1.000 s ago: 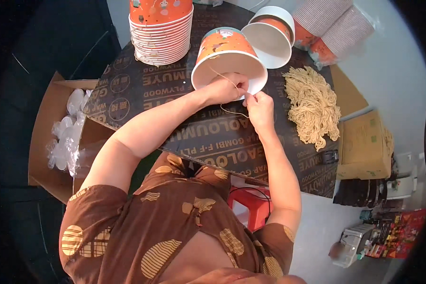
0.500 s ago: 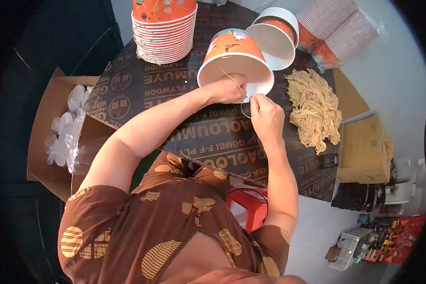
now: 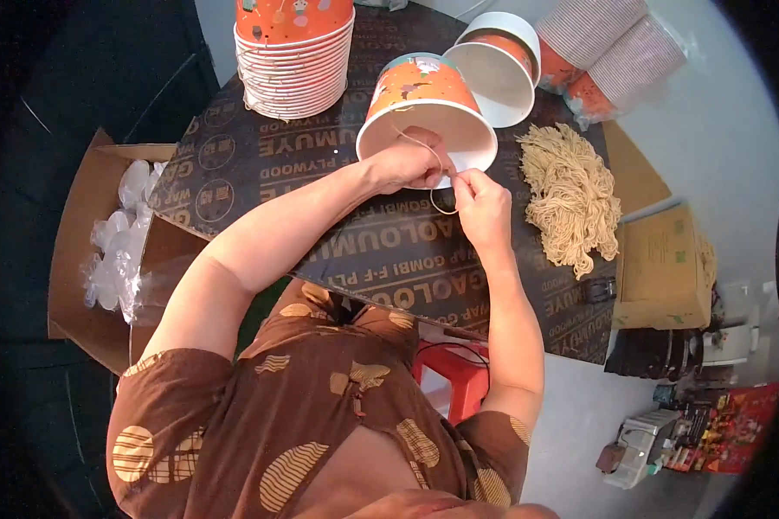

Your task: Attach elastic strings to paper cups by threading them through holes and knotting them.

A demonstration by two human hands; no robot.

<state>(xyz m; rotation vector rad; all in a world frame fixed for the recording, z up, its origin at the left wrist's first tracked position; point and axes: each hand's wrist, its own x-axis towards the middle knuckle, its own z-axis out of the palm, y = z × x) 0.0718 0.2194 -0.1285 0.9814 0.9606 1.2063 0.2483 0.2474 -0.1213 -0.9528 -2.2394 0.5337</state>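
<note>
An orange paper bucket (image 3: 424, 104) with a white inside lies tilted on the dark plywood table (image 3: 260, 164), its mouth toward me. My left hand (image 3: 407, 164) grips its rim. My right hand (image 3: 485, 203) pinches a thin beige string (image 3: 441, 203) that loops between both hands at the rim. A heap of beige strings (image 3: 571, 195) lies just right of my right hand.
A tall stack of orange buckets (image 3: 294, 52) stands at the back left, another tilted bucket (image 3: 498, 65) behind the held one, and wrapped bucket stacks (image 3: 606, 52) at the back right. An open cardboard box (image 3: 86, 251) with clear plastic lids sits left; a red stool (image 3: 459, 381) below.
The bucket has been tilted and shifted slightly toward me. My right hand has pulled the string a little away from the rim, leaving a loop.
</note>
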